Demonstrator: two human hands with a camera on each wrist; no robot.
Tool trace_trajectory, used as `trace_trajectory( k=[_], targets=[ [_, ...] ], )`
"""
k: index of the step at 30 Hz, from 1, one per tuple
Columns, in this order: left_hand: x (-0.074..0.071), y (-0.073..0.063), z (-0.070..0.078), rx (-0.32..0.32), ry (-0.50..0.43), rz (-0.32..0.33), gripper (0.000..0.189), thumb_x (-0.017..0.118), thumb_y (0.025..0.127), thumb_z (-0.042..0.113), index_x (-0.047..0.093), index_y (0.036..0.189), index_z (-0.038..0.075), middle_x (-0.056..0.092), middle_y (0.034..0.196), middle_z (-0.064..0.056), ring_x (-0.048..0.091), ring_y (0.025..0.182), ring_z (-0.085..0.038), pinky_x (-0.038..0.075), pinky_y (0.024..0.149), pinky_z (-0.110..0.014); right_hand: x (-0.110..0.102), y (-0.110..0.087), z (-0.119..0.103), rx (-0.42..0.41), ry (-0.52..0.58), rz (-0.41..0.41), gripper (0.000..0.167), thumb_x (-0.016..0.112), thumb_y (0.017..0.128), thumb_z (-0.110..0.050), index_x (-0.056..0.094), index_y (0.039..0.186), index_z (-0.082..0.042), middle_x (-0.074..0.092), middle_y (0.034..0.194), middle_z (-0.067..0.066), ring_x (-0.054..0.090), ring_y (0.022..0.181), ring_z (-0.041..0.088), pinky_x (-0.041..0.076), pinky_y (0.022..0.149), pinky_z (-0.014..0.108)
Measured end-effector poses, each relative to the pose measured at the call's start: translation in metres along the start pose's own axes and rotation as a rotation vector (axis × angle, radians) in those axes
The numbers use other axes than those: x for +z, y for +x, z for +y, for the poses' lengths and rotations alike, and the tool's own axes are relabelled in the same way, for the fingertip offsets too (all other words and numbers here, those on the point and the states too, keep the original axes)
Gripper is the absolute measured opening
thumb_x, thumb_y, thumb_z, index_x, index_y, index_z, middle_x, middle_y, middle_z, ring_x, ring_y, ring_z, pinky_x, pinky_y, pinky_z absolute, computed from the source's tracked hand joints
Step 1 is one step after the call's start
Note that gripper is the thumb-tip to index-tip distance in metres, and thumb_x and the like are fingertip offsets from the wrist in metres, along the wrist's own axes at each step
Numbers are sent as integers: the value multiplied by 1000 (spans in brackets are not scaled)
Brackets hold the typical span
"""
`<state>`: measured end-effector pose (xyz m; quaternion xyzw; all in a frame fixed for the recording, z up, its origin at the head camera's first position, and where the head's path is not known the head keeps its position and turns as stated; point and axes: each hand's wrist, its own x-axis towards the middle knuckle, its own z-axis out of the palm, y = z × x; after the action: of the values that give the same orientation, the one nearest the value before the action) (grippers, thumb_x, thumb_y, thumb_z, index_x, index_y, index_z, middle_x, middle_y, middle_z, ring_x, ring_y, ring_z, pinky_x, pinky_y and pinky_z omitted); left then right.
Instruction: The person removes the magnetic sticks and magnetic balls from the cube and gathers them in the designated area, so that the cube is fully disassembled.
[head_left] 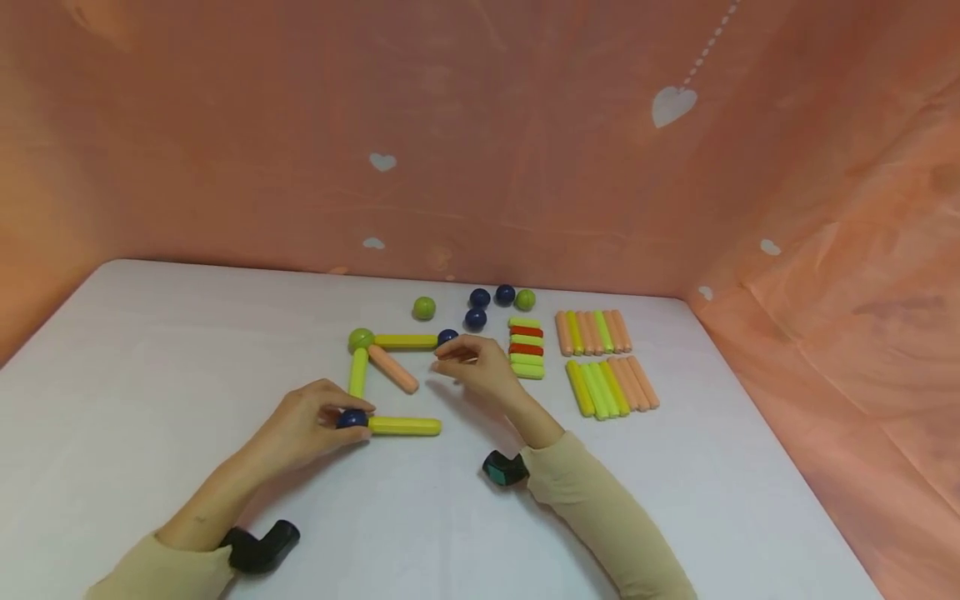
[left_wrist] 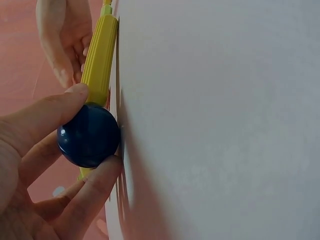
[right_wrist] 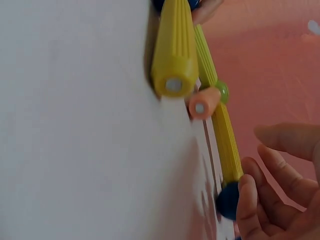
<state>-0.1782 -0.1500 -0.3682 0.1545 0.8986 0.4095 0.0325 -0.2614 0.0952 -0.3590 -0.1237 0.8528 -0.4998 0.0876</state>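
My left hand pinches a dark blue ball between thumb and fingers. From this ball a yellow ribbed stick points right, and a lime stick runs back to a green ball. A peach stick slants from the green ball, its free end showing a silvery disc in the right wrist view. Another yellow stick links the green ball to a second blue ball. Beside that ball is my right hand, fingers loosely bent, thumb apart, nothing between them.
Behind the frame lie a loose green ball, several blue balls and another green ball. Short lime and red sticks form a column to the right. Further right are two rows of longer sticks. A patterned peach cloth hangs behind the white table.
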Motion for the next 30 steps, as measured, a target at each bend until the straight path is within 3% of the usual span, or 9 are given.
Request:
trace_trajectory(
  k=[7, 13, 17, 21, 27, 30],
  targets=[
    [1, 1, 1, 5, -2, 0, 28, 81, 76, 19, 75, 101, 9, 62, 91, -4, 62, 86, -19, 53, 74, -34, 16, 9, -7, -3, 42, -51, 23, 72, 85, -11, 69, 105, 1, 71, 97, 16, 63, 75, 11, 50, 62, 21],
    [2, 1, 0, 18, 5, 5, 28, 81, 76, 19, 75, 101, 9, 61, 90, -4, 61, 85, -17, 50, 72, -30, 31, 16, -11, -12, 61, -108, 27, 67, 88, -10, 66, 113, 0, 70, 104, 18, 67, 90, 23, 51, 68, 21],
    [3, 0, -1, 24, 4, 5, 28, 81, 77, 20, 75, 101, 9, 62, 90, -4, 60, 84, -17, 50, 72, -31, 42, 17, -13, 2, 42, -108, 33, 69, 89, -22, 67, 117, -5, 70, 106, 12, 66, 94, 19, 52, 74, 21],
    [4, -1, -1, 22, 7, 10, 27, 81, 77, 20, 75, 101, 9, 62, 91, -4, 60, 84, -17, 49, 71, -31, 52, 19, -13, 5, -5, -120, 37, 68, 89, -32, 65, 122, -15, 69, 108, -1, 63, 93, 10, 53, 77, 22],
    [5, -3, 0, 23, 16, 21, 27, 81, 77, 21, 76, 100, 10, 62, 90, -4, 58, 82, -16, 47, 70, -29, 59, 21, -16, -99, -180, -189, 43, 64, 90, -14, 57, 133, -18, 65, 116, 0, 58, 91, 7, 48, 77, 18],
    [4, -4, 0, 20, 14, 21, 27, 80, 77, 21, 75, 101, 9, 62, 90, -4, 58, 83, -16, 47, 70, -29, 60, 20, -18, -115, -200, -199, 43, 61, 92, -12, 56, 135, -17, 63, 122, 2, 56, 90, 8, 46, 76, 18]
  ],
)
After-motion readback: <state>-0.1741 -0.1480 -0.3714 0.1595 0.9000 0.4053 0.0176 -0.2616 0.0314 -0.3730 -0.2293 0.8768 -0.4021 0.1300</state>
